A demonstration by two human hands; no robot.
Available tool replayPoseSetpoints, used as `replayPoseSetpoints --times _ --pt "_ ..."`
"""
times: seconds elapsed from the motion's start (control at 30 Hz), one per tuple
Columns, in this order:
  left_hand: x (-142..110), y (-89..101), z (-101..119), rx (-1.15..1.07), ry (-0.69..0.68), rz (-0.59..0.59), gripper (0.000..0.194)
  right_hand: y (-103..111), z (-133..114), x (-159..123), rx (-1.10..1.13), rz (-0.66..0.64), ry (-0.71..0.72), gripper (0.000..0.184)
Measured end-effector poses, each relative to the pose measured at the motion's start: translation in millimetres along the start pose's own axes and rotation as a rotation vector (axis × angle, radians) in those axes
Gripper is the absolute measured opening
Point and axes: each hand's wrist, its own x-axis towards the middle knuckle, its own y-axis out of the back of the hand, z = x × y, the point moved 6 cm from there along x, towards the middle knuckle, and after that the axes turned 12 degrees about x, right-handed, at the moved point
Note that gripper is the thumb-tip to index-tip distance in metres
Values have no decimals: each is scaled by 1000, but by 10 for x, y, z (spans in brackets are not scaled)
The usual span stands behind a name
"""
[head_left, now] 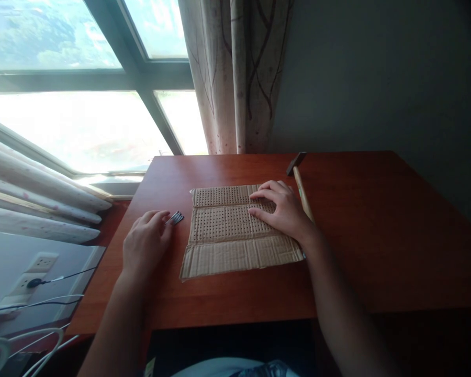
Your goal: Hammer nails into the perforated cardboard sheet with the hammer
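My left hand (146, 242) is over the left side of the table, its fingertips pinched at a small bunch of thin metal nails (176, 218). To the right of the nails lies a flat piece of corrugated cardboard (227, 255), creased into bands; the upper two bands are dotted with rows of small holes, while the nearest is plain. My right hand (281, 208) rests on the cardboard's right part, thumb and fingers apart, with nothing visible between them. Just beyond that hand lies a hammer (303, 192) with a wooden handle; my hand and forearm hide the handle's near end.
The reddish-brown wooden table (377, 230) runs far to the right, its back edge by a grey wall (369, 78). A bright window (63, 125) and patterned curtains (220, 78) stand behind and left. Beside the table's left edge are a wall socket (31, 283) and cables (43, 335).
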Motion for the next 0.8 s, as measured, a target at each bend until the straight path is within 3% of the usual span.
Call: replayPoseSetpoints --times 0.27,0.8 --pt "-68 -53 166 126 -82 64 44 1 -7 -4 1 8 7 23" --pt "-80 -74 207 146 -84 7 45 6 -37 3 -6 11 8 23"
